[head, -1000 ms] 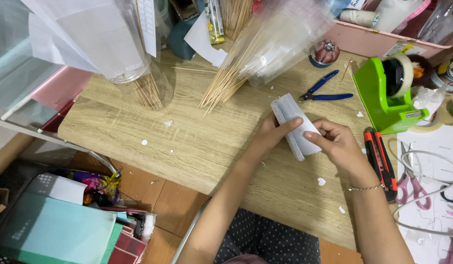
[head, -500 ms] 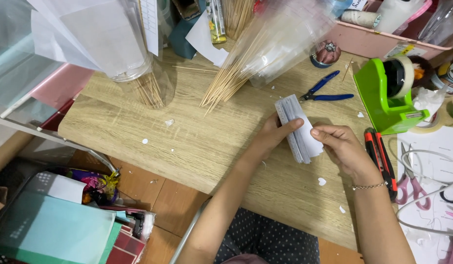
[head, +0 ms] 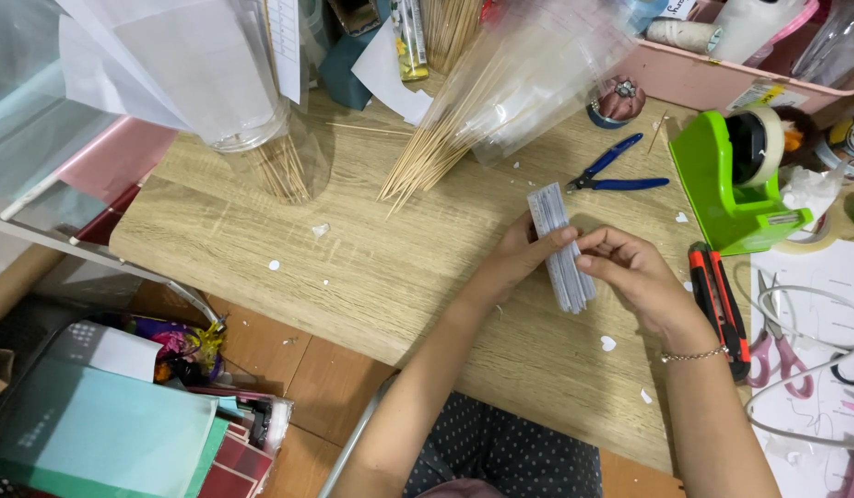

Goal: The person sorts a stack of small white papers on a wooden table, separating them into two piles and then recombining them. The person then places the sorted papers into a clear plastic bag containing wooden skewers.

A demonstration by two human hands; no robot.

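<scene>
Both bare forearms are reaching forward and angling inward so the hands are meeting in the middle. The left hand (head: 517,260) is curling, its fingertips pinching from the left. The right hand (head: 634,272) is lying palm-down with fingers bent, thumb and forefinger pressing in from the opposite side.

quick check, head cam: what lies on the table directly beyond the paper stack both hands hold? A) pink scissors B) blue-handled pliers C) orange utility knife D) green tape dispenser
B: the blue-handled pliers lie just past the top end of the paper stack, which the left hand and right hand grip between them.
</scene>
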